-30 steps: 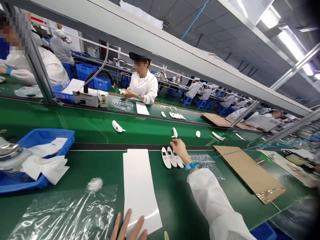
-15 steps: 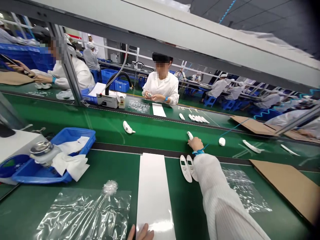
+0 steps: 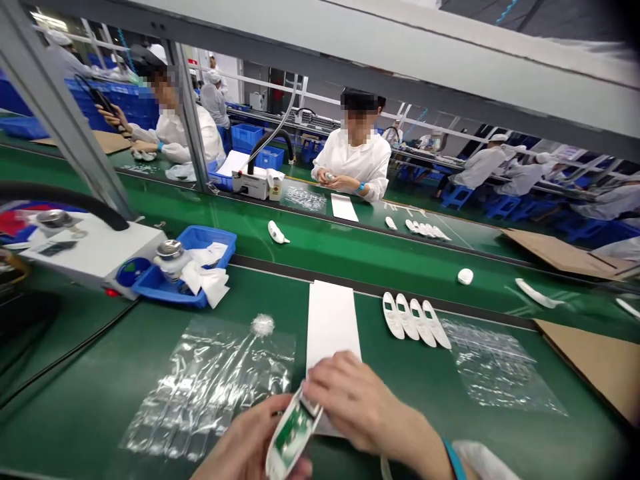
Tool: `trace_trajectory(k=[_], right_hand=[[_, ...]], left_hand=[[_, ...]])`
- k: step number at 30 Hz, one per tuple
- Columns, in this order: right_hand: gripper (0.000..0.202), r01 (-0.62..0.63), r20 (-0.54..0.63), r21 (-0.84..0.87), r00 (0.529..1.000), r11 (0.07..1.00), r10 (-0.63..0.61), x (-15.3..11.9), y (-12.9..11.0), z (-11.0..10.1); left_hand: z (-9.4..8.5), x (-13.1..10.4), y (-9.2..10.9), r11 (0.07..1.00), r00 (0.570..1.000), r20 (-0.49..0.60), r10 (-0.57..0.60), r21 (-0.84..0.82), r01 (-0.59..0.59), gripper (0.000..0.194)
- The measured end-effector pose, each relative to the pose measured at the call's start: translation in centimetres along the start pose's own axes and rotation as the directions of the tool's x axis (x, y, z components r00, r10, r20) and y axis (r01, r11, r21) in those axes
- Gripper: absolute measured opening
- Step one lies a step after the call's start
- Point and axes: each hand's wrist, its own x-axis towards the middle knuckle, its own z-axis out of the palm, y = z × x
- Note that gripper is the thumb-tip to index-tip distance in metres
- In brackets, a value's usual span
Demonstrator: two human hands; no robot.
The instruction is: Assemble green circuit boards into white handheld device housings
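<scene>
A white handheld device housing (image 3: pixel 289 440), its open side showing a green circuit board, is tilted in front of me. My left hand (image 3: pixel 245 433) is closed around its lower body, with fingertips showing at the far side. The bent fingers of my right hand (image 3: pixel 357 400) grip the housing's upper end and cover it. A pale, narrow curved piece (image 3: pixel 385 468) shows below my right wrist; what it belongs to is hidden. Under and beyond my hands lies a white sheet (image 3: pixel 333 317). To its right, several white oval cover shells (image 3: pixel 414 320) with window cut-outs lie side by side.
Clear plastic bags (image 3: pixel 200 387) lie at left, and a clear sheet of pouches (image 3: pixel 500 367) at right beside cardboard (image 3: pixel 595 360). A blue tray (image 3: pixel 220 243) holds a metal-topped bottle and tissues. White parts sit on the green belt (image 3: pixel 350 250); a co-worker (image 3: pixel 355 157) sits opposite.
My right hand has come back from the belt to my left hand, and both now hold the device housing. More cover shells are visible in the row. The view has shifted left.
</scene>
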Motion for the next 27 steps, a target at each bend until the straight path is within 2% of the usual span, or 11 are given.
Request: trace_trajectory(k=[2,4,6,8,10,14,18,21,23,27], right_hand=[[0.043,-0.013,0.013,0.086,1.000,0.996,0.012,0.5,-3.1,1.4],[0.046,-0.174,-0.035,0.248,0.981,0.953,0.188,0.6,-4.7,2.7],[0.038,-0.349,-0.087,0.467,0.896,0.812,0.435,0.7,-5.5,4.0],[0.023,-0.420,-0.085,0.648,0.789,0.635,0.608,1.1,-6.1,5.2],[0.016,-0.426,-0.048,0.740,0.737,0.520,0.674,1.8,-6.8,6.2],[0.015,-0.422,-0.005,0.792,0.719,0.442,0.695,3.5,-8.1,7.3],[0.014,-0.398,-0.024,0.808,0.715,0.435,0.699,4.6,-8.0,7.7],[0.018,-0.405,-0.049,0.777,0.725,0.482,0.687,4.9,-8.0,8.1],[0.019,-0.414,-0.080,0.724,0.745,0.553,0.662,5.0,-8.7,8.4],[0.017,-0.278,-0.250,0.513,0.857,0.813,0.451,5.1,-11.0,8.4]], left_hand=[[0.3,-0.9,-0.1,0.988,1.000,-0.009,0.026,0.154,-0.024,0.060],[0.5,-1.7,-0.3,0.961,0.996,-0.049,0.074,0.269,-0.058,0.059],[0.5,-2.5,-0.5,0.939,0.986,-0.105,0.132,0.333,-0.090,0.060],[0.2,-3.1,-0.6,0.911,0.979,-0.123,0.165,0.400,-0.103,0.063],[-0.2,-3.6,-0.7,0.876,0.971,-0.133,0.199,0.469,-0.115,0.065],[-1.0,-4.3,-1.1,0.798,0.948,-0.169,0.269,0.591,-0.121,0.065],[-1.3,-4.7,-1.6,0.697,0.907,-0.199,0.372,0.705,-0.131,0.058],[-1.5,-5.0,-1.7,0.598,0.873,-0.185,0.452,0.789,-0.142,0.058],[-1.7,-5.2,-1.7,0.572,0.849,-0.191,0.493,0.806,-0.151,0.057],[-2.4,-5.4,-1.1,0.626,0.837,-0.241,0.492,0.766,-0.148,0.057]])
